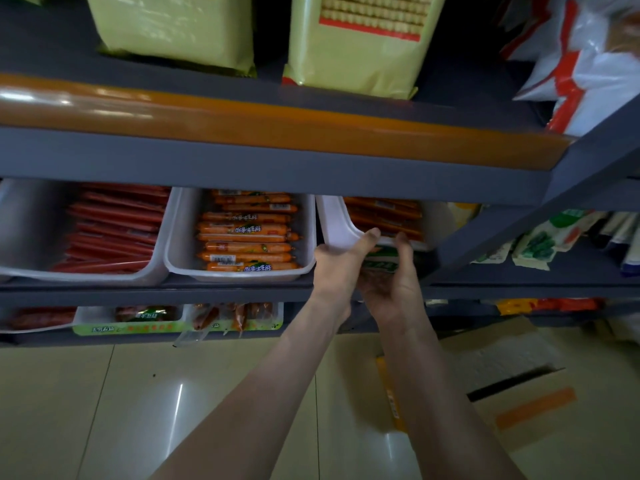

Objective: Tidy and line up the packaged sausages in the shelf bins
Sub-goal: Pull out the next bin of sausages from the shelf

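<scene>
Both your hands hold the right bin point(334, 220) at its front edge
Your left hand point(341, 261) grips the white rim, thumb over it; your right hand point(394, 289) curls round the green-labelled front; orange packaged sausages point(384, 213) lie inside this bin.

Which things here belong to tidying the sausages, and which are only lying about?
Job: left hand and right hand gripping the right bin; middle bin of orange sausages; left bin of red sausages.
Lying about: green bags above; cardboard box below.
</scene>
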`<state>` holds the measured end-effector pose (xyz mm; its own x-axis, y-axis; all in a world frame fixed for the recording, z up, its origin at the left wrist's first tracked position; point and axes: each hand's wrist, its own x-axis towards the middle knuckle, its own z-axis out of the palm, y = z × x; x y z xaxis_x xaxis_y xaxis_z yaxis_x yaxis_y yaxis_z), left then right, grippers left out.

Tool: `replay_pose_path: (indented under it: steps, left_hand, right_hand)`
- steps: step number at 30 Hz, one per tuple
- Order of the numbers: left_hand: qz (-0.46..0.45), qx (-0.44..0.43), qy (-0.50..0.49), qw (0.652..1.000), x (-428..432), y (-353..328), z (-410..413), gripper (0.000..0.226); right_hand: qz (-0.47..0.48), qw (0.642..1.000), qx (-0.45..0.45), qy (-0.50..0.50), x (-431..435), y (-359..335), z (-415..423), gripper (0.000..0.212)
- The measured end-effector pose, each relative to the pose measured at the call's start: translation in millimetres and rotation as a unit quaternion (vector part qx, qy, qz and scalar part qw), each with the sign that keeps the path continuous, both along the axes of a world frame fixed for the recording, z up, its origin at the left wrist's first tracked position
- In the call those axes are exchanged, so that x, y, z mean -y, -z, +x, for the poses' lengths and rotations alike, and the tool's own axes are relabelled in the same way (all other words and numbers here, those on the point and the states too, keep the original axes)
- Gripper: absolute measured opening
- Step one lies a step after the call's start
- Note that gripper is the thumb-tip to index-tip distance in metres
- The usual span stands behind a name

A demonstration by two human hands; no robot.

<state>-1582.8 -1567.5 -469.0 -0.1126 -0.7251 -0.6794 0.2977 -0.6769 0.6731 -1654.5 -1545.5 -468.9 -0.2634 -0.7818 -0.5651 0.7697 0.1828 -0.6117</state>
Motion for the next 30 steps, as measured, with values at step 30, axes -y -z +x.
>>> replay_pose_path:
  steps: [30]
  left_hand:
    - [-0.030, -0.051, -0.024, 0.998, 8, -26, 31, 0.046]
  right_hand:
    - [0.016, 1.000, -0.019, -0.001, 12, -20, 6, 0.061]
